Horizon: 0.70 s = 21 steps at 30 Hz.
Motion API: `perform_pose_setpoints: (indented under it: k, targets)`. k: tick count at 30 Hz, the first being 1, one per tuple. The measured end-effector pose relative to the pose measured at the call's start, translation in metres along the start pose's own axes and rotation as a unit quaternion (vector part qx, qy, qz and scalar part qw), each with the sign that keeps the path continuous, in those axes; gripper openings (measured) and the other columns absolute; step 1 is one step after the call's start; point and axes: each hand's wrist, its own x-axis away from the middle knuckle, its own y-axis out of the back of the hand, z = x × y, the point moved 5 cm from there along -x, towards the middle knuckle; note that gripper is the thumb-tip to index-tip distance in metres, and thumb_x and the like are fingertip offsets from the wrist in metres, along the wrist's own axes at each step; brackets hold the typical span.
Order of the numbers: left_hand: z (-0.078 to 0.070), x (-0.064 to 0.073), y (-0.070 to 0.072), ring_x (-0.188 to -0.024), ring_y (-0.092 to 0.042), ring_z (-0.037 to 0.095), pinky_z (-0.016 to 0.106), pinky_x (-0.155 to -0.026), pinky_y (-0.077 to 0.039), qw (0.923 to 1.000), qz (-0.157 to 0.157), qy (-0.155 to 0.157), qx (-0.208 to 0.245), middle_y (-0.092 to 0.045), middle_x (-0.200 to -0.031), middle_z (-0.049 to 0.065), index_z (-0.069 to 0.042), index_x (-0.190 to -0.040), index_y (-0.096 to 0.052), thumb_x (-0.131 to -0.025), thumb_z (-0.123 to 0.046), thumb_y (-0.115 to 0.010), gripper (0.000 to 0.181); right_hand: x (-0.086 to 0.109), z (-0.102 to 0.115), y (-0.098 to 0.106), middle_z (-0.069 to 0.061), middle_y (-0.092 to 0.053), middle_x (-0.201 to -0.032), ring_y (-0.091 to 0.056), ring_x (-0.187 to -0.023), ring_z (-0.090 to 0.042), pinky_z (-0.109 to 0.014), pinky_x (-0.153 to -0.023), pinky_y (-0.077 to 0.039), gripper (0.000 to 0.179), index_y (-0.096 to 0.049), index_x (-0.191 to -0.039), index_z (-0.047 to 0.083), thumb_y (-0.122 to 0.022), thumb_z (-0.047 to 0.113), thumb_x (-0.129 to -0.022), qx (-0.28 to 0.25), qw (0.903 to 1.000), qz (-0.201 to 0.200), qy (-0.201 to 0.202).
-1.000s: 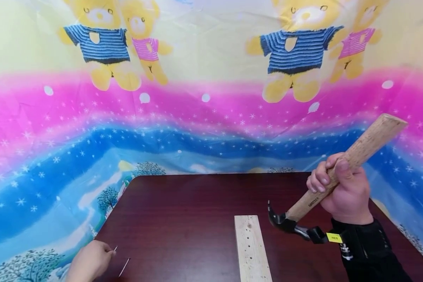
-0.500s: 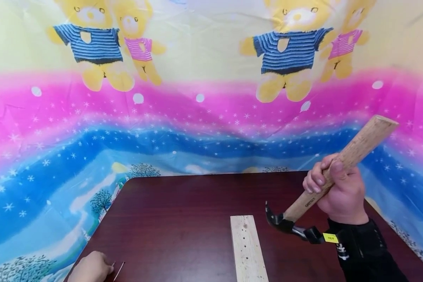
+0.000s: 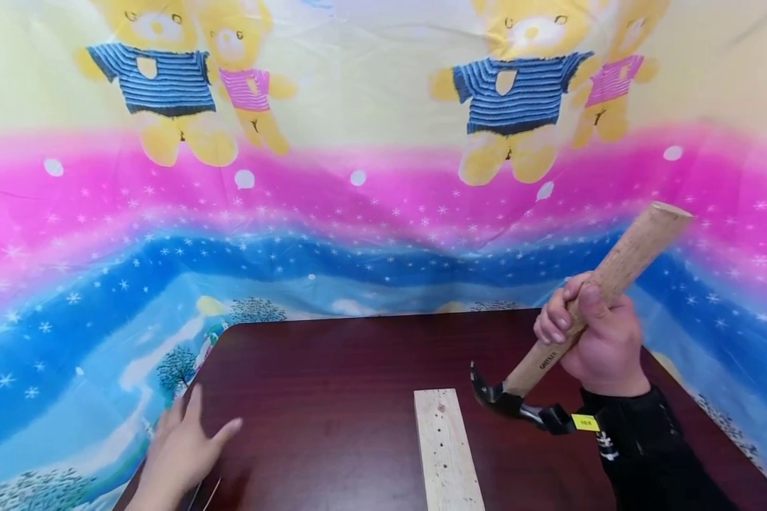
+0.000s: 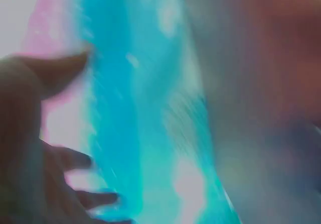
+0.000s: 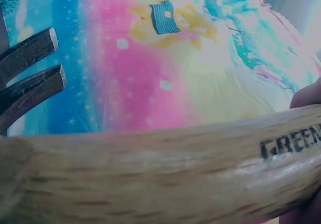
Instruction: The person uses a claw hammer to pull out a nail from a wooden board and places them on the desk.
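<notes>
My right hand (image 3: 604, 348) grips a claw hammer (image 3: 642, 248) around the middle of its wooden handle. The hammer's dark head hangs low, with its claw toward the left. In the right wrist view the handle of the hammer (image 5: 150, 174) fills the lower part, its two claw prongs at upper left. Fingers spread, my left hand (image 3: 182, 451) is over the left edge of the table and holds nothing. Two thin nails (image 3: 211, 495) lie just below it, partly cut off by the frame. The left wrist view is blurred, showing the open left hand (image 4: 30, 98).
A pale wooden board (image 3: 447, 447) with a row of small dark spots lies on the dark brown table (image 3: 307, 397), left of the hammer head. A printed cloth (image 3: 358, 234) with bears and snowflakes hangs behind and around the table.
My left hand has let go of the nail it pinched, lifted and spread its fingers. The right hand still holds the hammer, shifted slightly left in view as the head camera turned a little.
</notes>
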Motion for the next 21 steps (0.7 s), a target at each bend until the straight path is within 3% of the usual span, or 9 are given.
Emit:
perform_pose_setpoints:
  k: [2, 4, 7, 10, 13, 15, 17, 18, 21]
  targets:
    - [-0.037, -0.002, 0.012, -0.159, -0.01, 0.068, 0.086, -0.121, -0.022, 0.9943, -0.053, -0.075, 0.055, -0.003, -0.175, 0.042, 0.003, -0.173, -0.002, -0.103, -0.062, -0.066, 0.115, -0.004, -0.005, -0.004, -0.014, -0.044, -0.079, -0.035, -0.063, -0.028, -0.044, -0.061, -0.027, 0.032, -0.061, -0.117, -0.004, -0.035, 0.014, -0.119, 0.012, 0.9999, -0.003, -0.007]
    - [-0.075, -0.002, 0.02, -0.164, -0.006, 0.062, 0.084, -0.121, -0.024, 0.9797, -0.08, -0.154, 0.101, 0.001, -0.18, 0.033, -0.006, -0.175, 0.0, -0.102, -0.057, -0.07, 0.113, -0.009, -0.012, -0.008, -0.012, -0.045, -0.078, -0.036, -0.061, -0.027, -0.043, -0.059, -0.028, 0.031, -0.063, -0.115, 0.0, -0.037, 0.015, -0.119, 0.036, 0.9992, -0.009, -0.017]
    - [-0.126, -0.001, 0.022, -0.167, -0.009, 0.056, 0.082, -0.12, -0.029, 0.9539, -0.095, -0.245, 0.144, -0.002, -0.183, 0.025, -0.013, -0.177, -0.004, -0.101, -0.055, -0.072, 0.11, -0.014, -0.021, -0.016, -0.008, -0.045, -0.075, -0.036, -0.058, -0.026, -0.042, -0.055, -0.031, 0.028, -0.065, -0.11, 0.005, -0.042, 0.018, -0.118, 0.078, 0.9961, -0.022, -0.034]
    - [-0.167, 0.0, 0.017, -0.168, -0.012, 0.052, 0.078, -0.124, -0.029, 0.932, -0.081, -0.305, 0.178, -0.005, -0.184, 0.022, -0.013, -0.177, -0.008, -0.1, -0.064, -0.069, 0.111, -0.018, -0.029, -0.023, -0.006, -0.046, -0.072, -0.037, -0.056, -0.024, -0.041, -0.052, -0.034, 0.024, -0.064, -0.106, 0.008, -0.047, 0.022, -0.117, 0.109, 0.9924, -0.031, -0.047]
    - [-0.203, 0.006, 0.01, -0.168, -0.019, 0.048, 0.072, -0.129, -0.026, 0.9151, -0.045, -0.341, 0.21, -0.007, -0.185, 0.019, -0.012, -0.177, -0.008, -0.097, -0.074, -0.066, 0.117, -0.02, -0.037, -0.029, -0.005, -0.048, -0.072, -0.038, -0.055, -0.022, -0.039, -0.05, -0.034, 0.021, -0.063, -0.104, 0.009, -0.052, 0.023, -0.116, 0.115, 0.9911, -0.033, -0.059]
    - [-0.231, 0.011, 0.005, -0.167, -0.028, 0.045, 0.067, -0.131, -0.029, 0.9032, -0.004, -0.361, 0.232, -0.005, -0.185, 0.016, -0.013, -0.176, -0.004, -0.096, -0.072, -0.068, 0.118, -0.022, -0.043, -0.034, -0.004, -0.051, -0.071, -0.04, -0.055, -0.021, -0.038, -0.049, -0.036, 0.021, -0.064, -0.103, 0.011, -0.054, 0.023, -0.115, 0.125, 0.9894, -0.033, -0.066]
    - [-0.26, 0.019, -0.002, -0.163, -0.039, 0.042, 0.061, -0.131, -0.034, 0.8911, 0.042, -0.379, 0.246, -0.003, -0.185, 0.013, -0.014, -0.176, 0.0, -0.098, -0.063, -0.073, 0.117, -0.024, -0.052, -0.039, -0.003, -0.052, -0.071, -0.041, -0.055, -0.02, -0.038, -0.049, -0.038, 0.02, -0.065, -0.103, 0.012, -0.053, 0.023, -0.115, 0.138, 0.9872, -0.027, -0.075]
    - [-0.273, 0.023, -0.006, -0.16, -0.044, 0.04, 0.058, -0.127, -0.042, 0.8845, 0.068, -0.385, 0.254, -0.002, -0.185, 0.013, -0.015, -0.176, 0.002, -0.099, -0.057, -0.075, 0.117, -0.024, -0.057, -0.041, -0.002, -0.053, -0.071, -0.042, -0.055, -0.02, -0.038, -0.05, -0.039, 0.02, -0.065, -0.104, 0.013, -0.054, 0.024, -0.115, 0.148, 0.9852, -0.025, -0.082]
    - [-0.304, 0.033, -0.016, -0.148, -0.061, 0.034, 0.044, -0.118, -0.055, 0.8701, 0.127, -0.396, 0.265, -0.01, -0.185, 0.011, -0.019, -0.176, 0.006, -0.101, -0.042, -0.079, 0.115, -0.022, -0.069, -0.047, -0.001, -0.052, -0.072, -0.043, -0.056, -0.02, -0.038, -0.053, -0.043, 0.02, -0.063, -0.104, 0.014, -0.055, 0.03, -0.114, 0.172, 0.9796, -0.019, -0.102]
